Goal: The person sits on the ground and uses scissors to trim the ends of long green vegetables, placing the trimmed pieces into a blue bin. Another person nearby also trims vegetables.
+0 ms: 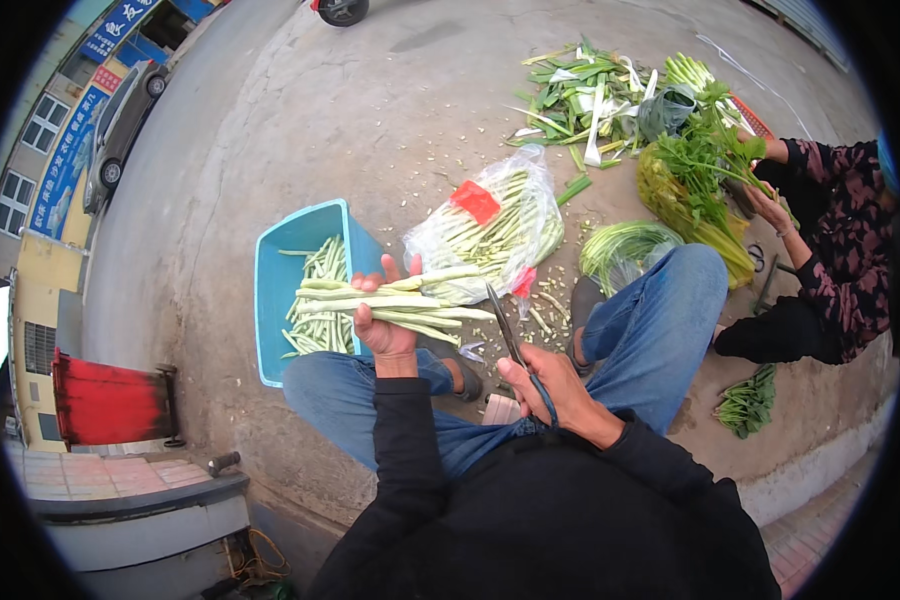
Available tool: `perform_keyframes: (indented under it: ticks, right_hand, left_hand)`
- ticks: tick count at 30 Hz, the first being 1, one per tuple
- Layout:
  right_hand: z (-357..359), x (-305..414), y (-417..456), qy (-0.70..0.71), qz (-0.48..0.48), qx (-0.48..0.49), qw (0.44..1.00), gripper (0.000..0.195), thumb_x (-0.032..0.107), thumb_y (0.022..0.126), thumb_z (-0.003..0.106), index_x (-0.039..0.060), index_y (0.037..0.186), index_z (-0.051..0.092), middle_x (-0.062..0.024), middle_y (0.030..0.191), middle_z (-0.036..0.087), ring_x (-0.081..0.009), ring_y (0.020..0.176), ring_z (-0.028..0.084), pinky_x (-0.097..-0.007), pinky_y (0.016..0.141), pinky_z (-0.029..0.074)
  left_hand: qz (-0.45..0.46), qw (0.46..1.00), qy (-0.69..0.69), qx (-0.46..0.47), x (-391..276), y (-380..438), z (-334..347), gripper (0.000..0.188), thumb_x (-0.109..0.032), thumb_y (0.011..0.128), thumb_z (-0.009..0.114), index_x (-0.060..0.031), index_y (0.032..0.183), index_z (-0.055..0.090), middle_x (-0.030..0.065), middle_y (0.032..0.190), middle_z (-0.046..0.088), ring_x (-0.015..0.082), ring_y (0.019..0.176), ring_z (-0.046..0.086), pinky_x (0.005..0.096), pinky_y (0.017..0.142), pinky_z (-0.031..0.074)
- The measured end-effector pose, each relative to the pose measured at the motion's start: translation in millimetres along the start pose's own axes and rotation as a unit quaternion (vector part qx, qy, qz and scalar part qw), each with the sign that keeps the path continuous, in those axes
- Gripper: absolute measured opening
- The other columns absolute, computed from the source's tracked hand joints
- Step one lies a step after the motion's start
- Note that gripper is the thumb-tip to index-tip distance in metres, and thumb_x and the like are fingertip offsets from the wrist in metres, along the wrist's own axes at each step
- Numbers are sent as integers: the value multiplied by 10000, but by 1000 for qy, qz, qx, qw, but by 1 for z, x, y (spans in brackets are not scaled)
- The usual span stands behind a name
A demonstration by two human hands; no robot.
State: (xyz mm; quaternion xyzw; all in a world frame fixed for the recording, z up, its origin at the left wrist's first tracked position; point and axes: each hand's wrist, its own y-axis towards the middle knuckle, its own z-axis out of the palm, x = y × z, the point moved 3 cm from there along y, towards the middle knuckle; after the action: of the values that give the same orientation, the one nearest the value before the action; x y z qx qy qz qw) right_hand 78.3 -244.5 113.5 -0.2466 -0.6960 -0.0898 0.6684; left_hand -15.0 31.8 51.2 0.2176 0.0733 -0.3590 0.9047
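My left hand [384, 330] holds a bunch of long pale green beans [412, 304], their tips pointing right. In my right hand [559, 382] is a pair of scissors [507, 322] with dark blades angled up beside the bean tips. The blades look nearly closed and apart from the beans. To the left stands a light blue plastic bin [270, 300] with many beans [330, 262] inside, partly behind my left hand. Beyond my hands a clear plastic bag [495, 202] full of beans lies on the ground. Small cut bean ends [551, 300] are scattered around it.
At right a co-worker's hands [772, 206] hold celery [742, 157] above a yellow bag [667, 187]. Leek trimmings [585, 97] lie farther out. Garlic-scape-like stems [626, 244] rest by my right knee, leafy greens [748, 401] on the right. A red wheeled bin [112, 401] stands far left.
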Motion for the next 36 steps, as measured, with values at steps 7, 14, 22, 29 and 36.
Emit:
perform_keyframes:
  ticks: [7, 14, 22, 29, 36]
  right_hand:
    - [-3, 35, 11, 25, 51, 145, 988, 613, 562, 1110, 535, -7, 953, 699, -48, 611, 604, -152, 504, 655, -319, 514, 497]
    - [2, 30, 25, 126, 98, 194, 968, 678, 620, 1100, 517, 2, 862, 663, -2, 609, 561, -121, 472, 624, -268, 464, 494]
    - [4, 31, 25, 96, 89, 170, 977, 648, 589, 1108, 524, 15, 850, 678, 4, 599, 537, -98, 445, 584, -267, 435, 463]
    - [9, 23, 23, -8, 19, 125, 992, 569, 491, 1134, 522, 20, 870, 703, -65, 615, 588, -162, 523, 611, -357, 541, 485]
    - [25, 18, 8, 51, -1, 20, 999, 500, 382, 1149, 542, 15, 825, 642, -71, 621, 592, -153, 510, 584, -354, 522, 462]
  left_hand:
    - [-29, 996, 65, 57, 1, 0, 8, 381, -46, 844, 828, -175, 1150, 640, -26, 1128, 745, 345, 1502, 521, 748, 1322, 84]
    - [-67, 984, 117, 114, 3, -1, 16, 378, -19, 838, 820, -170, 1126, 627, -13, 1114, 741, 410, 1514, 492, 778, 1307, 75]
    - [-89, 976, 160, 115, 4, -1, 23, 369, -12, 806, 848, -143, 1080, 638, 18, 1062, 750, 416, 1486, 523, 792, 1292, 136]
    - [-97, 967, 192, 135, 2, -1, 23, 394, -2, 791, 856, -131, 1091, 636, 44, 1030, 745, 433, 1454, 546, 775, 1298, 136]
    - [-95, 978, 158, 98, 17, -3, 20, 383, -32, 809, 849, -162, 1099, 635, 9, 1065, 753, 389, 1486, 532, 763, 1314, 75]
